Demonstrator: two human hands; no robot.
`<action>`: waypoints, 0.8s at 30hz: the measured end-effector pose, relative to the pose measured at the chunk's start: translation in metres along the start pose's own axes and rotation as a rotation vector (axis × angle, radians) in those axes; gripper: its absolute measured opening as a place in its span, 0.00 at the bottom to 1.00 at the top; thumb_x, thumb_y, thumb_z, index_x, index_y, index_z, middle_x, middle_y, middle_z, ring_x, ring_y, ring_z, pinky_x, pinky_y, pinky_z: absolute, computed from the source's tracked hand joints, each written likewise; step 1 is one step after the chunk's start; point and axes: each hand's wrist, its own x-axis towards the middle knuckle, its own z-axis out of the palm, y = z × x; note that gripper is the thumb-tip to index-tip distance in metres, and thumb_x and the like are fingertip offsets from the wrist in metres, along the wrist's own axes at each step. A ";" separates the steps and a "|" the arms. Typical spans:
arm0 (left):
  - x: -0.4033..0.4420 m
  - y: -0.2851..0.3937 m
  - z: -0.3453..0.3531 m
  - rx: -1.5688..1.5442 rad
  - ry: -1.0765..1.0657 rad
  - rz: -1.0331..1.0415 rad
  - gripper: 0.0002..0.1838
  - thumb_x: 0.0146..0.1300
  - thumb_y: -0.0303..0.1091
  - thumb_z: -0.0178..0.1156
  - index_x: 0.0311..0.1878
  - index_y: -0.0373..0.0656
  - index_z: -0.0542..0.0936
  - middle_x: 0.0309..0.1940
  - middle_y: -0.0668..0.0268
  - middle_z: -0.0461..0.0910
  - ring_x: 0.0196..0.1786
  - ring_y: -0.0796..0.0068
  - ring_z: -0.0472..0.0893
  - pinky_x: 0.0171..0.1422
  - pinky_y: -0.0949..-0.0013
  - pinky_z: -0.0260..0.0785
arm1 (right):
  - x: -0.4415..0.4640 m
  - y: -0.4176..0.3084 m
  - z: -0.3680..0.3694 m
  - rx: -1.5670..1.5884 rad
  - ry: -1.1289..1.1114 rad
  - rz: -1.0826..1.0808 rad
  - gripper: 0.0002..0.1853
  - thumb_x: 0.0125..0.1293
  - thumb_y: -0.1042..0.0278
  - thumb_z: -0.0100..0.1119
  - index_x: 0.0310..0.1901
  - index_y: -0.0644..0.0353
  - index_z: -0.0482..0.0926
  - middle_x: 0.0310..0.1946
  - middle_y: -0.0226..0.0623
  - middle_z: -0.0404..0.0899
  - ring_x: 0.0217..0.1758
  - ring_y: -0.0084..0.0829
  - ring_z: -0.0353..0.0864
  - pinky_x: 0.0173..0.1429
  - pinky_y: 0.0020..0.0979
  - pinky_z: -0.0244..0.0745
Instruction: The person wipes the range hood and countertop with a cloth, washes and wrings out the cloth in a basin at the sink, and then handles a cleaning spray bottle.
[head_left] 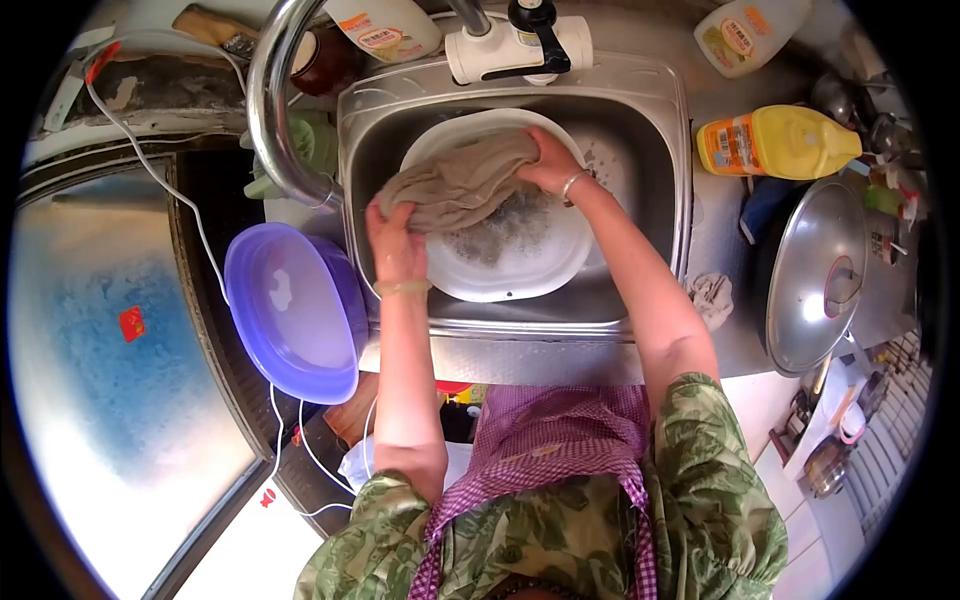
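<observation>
A wet grey-beige cloth (pixel 465 180) is stretched between my two hands above a white basin (pixel 560 255). My left hand (pixel 398 240) is closed on the cloth's lower left end, and my right hand (pixel 552 163) grips its upper right end. Dark, murky water (pixel 505 235) shows in the basin beneath the cloth. The basin sits inside a stainless steel sink (pixel 645 190). Folds of the cloth hide some of my fingertips.
Left of the sink stands a purple basin (pixel 300 310). A curved metal tap (pixel 265 110) arches at the upper left, with a white faucet unit (pixel 520 50) behind the sink. On the right are a yellow bottle (pixel 780 142), a lidded pan (pixel 815 280) and a crumpled rag (pixel 711 300).
</observation>
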 end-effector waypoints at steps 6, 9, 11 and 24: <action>0.040 -0.102 -0.014 0.503 0.130 -0.177 0.44 0.61 0.50 0.65 0.76 0.58 0.53 0.75 0.65 0.56 0.74 0.55 0.59 0.69 0.36 0.55 | 0.000 0.009 0.049 -0.219 -0.012 0.091 0.33 0.51 0.57 0.70 0.58 0.61 0.75 0.65 0.47 0.69 0.67 0.44 0.69 0.69 0.36 0.67; 0.015 -0.072 0.015 0.204 0.072 -0.377 0.48 0.62 0.72 0.51 0.76 0.51 0.55 0.74 0.60 0.58 0.74 0.56 0.59 0.72 0.48 0.57 | -0.037 -0.040 0.059 -0.029 -0.024 -0.287 0.32 0.50 0.63 0.70 0.59 0.61 0.75 0.70 0.46 0.63 0.71 0.45 0.66 0.71 0.37 0.64; 0.018 -0.061 0.003 -0.097 -0.196 -0.420 0.41 0.65 0.66 0.51 0.74 0.51 0.60 0.70 0.59 0.63 0.72 0.56 0.62 0.72 0.50 0.59 | -0.070 -0.091 0.056 0.177 -0.135 -0.466 0.29 0.50 0.66 0.68 0.56 0.61 0.76 0.70 0.45 0.63 0.70 0.46 0.66 0.71 0.38 0.64; -0.041 -0.026 0.027 0.514 -0.242 0.028 0.21 0.70 0.37 0.52 0.64 0.42 0.70 0.58 0.58 0.74 0.58 0.66 0.76 0.58 0.64 0.72 | -0.115 -0.136 0.066 0.185 0.318 -0.443 0.26 0.39 0.59 0.72 0.42 0.60 0.79 0.35 0.45 0.81 0.37 0.51 0.80 0.42 0.41 0.77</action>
